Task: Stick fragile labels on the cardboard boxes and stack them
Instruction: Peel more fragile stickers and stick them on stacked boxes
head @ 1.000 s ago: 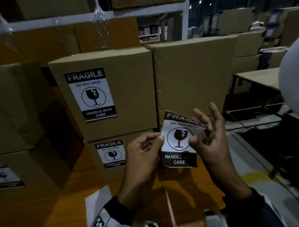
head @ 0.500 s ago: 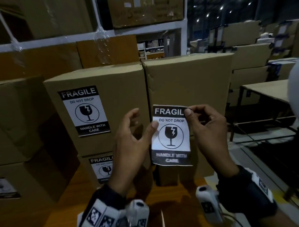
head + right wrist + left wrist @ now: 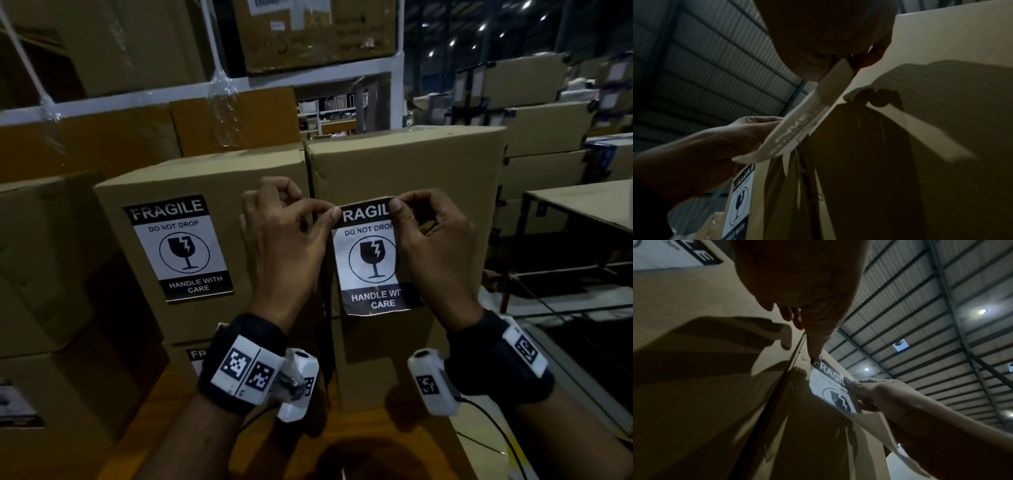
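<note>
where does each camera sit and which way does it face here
Head: worn on the head, facing forward and down at the unlabelled box; both hands and wristbands show.
Left wrist: looks up along the left hand to the ceiling; the right hand shows too.
Right wrist: looks up along the right hand; the left hand shows too.
Shared: the fragile label both hands pinch.

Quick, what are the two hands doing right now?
Left hand: pinches the top left corner of the fragile label.
Right hand: pinches its top right corner.
</note>
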`<state>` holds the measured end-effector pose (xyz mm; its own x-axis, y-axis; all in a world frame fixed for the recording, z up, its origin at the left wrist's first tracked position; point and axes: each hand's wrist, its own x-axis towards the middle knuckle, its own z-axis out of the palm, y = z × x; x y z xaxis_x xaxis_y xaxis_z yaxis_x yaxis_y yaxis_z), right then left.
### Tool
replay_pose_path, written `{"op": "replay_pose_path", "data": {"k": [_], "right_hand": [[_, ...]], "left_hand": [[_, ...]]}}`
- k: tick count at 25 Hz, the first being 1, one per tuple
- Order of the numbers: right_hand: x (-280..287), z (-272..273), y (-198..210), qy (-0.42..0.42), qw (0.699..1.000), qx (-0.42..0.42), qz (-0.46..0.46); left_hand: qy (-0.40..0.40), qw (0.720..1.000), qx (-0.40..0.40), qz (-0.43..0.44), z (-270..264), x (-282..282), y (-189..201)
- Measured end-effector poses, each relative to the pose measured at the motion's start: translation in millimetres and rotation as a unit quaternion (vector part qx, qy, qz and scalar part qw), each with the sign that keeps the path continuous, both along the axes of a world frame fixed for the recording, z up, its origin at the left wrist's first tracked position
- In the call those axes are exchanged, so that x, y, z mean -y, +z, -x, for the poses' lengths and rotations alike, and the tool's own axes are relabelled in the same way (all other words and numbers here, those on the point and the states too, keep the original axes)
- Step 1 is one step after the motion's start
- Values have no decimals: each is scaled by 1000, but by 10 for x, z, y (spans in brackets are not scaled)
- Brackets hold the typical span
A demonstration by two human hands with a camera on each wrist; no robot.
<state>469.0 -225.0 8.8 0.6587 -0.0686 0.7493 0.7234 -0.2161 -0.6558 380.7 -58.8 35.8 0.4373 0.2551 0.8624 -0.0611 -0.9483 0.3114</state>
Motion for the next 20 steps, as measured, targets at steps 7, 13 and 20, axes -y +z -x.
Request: {"op": "replay_pose_path", "data": {"k": [7,13,20], "right_hand": [[-101,-109,-59,-76,995,60,-8],[-148,-227,-50,-102,990,96,-23],[-132,-269,102,-115,986,112,-33]], "left_hand": [[53,998,12,-41,-146,12,86],[48,998,27,-29,-191,18,112],[32,997,56,-40,-232,22,278]]}}
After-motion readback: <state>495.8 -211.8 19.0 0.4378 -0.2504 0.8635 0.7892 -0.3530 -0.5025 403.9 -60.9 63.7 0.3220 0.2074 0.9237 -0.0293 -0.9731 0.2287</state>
